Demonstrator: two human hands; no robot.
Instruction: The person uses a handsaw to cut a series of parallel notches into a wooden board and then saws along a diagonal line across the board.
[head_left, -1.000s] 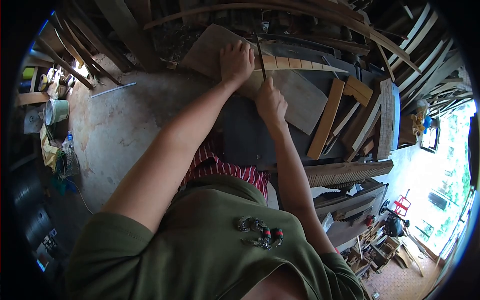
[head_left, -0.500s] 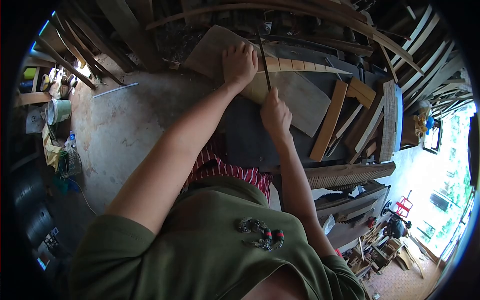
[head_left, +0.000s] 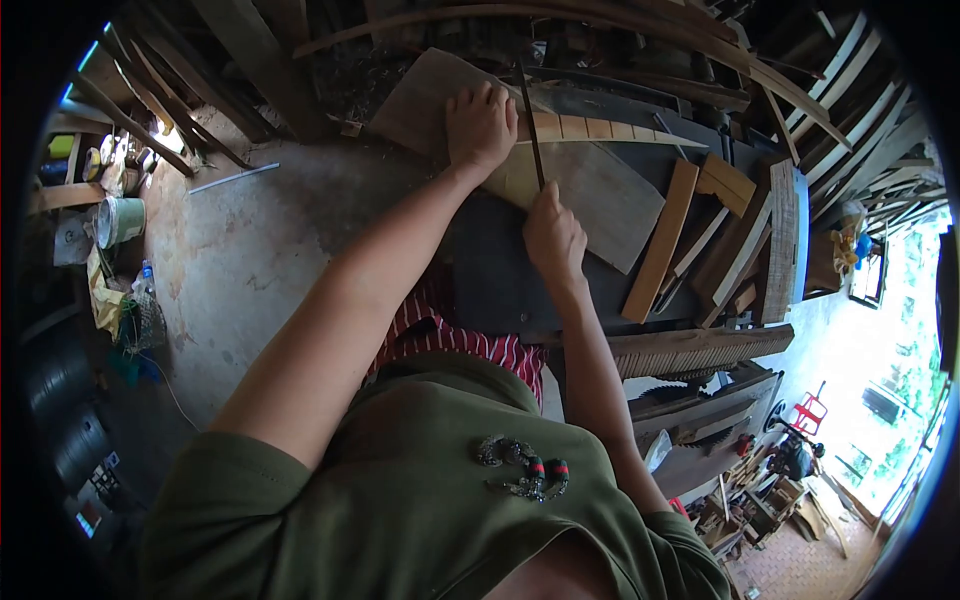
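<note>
My left hand point(head_left: 482, 128) presses down with bent fingers at the left end of a pale tapered wooden strip point(head_left: 590, 129), whose end is hidden under it. Several dark cross lines run over the strip. Below it lies a wide, worn board point(head_left: 610, 205); another part of board point(head_left: 425, 100) shows left of my hand. My right hand point(head_left: 555, 240) is closed around the near end of a handsaw point(head_left: 531, 120), seen edge-on as a long thin dark blade. The blade crosses the strip just right of my left hand.
Loose wood pieces point(head_left: 665, 240) lie on the dark table point(head_left: 490, 270) at the right. A circular saw blade point(head_left: 700, 430) sits below the ridged wooden beam point(head_left: 700, 350). Long curved wood strips point(head_left: 640, 25) arch across the back. A bucket point(head_left: 120, 221) stands far left.
My right hand and the handsaw have shifted very slightly toward me. My left hand stays on the strip.
</note>
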